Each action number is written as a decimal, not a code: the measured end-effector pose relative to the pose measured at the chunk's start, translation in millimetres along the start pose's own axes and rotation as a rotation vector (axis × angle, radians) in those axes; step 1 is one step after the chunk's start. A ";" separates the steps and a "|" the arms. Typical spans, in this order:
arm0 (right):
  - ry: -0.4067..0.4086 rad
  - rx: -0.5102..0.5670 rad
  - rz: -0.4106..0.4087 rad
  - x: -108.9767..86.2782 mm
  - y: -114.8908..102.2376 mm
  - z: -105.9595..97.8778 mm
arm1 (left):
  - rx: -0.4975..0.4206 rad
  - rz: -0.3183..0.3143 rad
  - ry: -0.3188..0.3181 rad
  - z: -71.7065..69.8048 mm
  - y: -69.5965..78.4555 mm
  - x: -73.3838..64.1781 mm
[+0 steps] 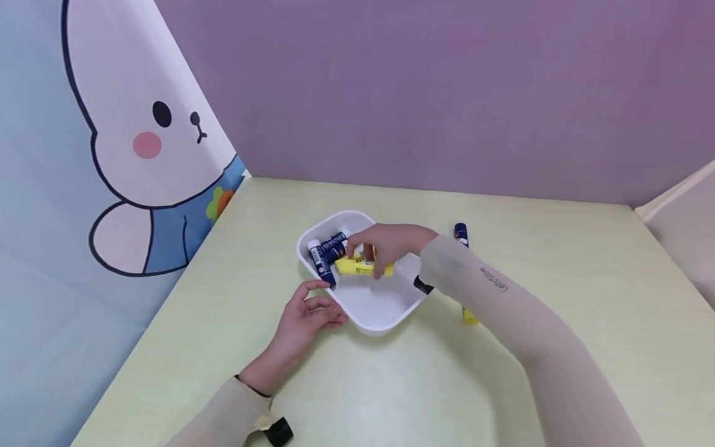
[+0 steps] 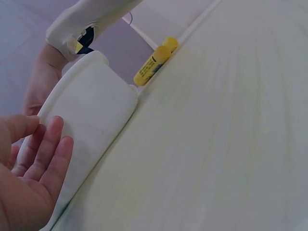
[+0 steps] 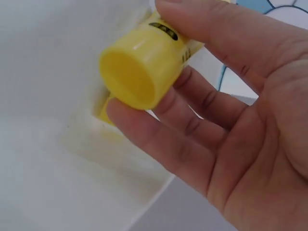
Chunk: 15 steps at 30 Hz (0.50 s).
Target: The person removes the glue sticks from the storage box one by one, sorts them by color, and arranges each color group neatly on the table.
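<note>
A white plastic basin point(image 1: 385, 310) stands on the table with several glue sticks in it. My right hand point(image 1: 391, 243) reaches down into the basin and holds a yellow glue stick point(image 3: 139, 62) between thumb and fingers, its round end toward the right wrist camera. Another yellow piece point(image 3: 105, 113) shows partly behind it. Two navy glue sticks with white ends, one point(image 1: 321, 264) along the left wall and one point(image 1: 335, 241) beside it, lie in the basin. At the near left side, my left hand point(image 1: 301, 320) touches the rim and outer wall with loosely extended fingers.
Right of the basin lie a navy glue stick point(image 1: 460, 233) and a yellow one point(image 1: 470, 316), both partly hidden by the right forearm. A purple panel point(image 1: 419, 93) stands behind the table point(image 1: 586, 279), and a cloth with a cartoon animal point(image 1: 145, 136) hangs at the left.
</note>
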State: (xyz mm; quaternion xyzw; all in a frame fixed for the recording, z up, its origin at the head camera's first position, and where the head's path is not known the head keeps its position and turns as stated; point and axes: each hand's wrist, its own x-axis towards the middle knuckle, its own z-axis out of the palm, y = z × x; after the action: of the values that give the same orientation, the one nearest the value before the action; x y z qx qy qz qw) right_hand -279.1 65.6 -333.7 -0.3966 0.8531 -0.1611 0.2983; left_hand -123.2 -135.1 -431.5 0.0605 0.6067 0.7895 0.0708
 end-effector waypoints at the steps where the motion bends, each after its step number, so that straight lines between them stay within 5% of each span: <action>1: 0.011 0.007 0.000 -2.0 1.4 -0.9 | 0.001 -0.002 0.002 -0.2 0.1 0.0; 15: 0.228 0.077 0.093 -32.6 11.1 -6.1 | 0.016 -0.019 0.025 -0.6 -0.6 1.7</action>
State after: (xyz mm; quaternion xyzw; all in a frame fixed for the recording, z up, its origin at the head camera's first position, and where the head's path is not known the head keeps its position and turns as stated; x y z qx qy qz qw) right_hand -272.8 98.1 -322.2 -0.3241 0.8921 -0.2237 0.2217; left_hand -125.0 -135.2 -432.2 0.0452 0.6145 0.7845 0.0700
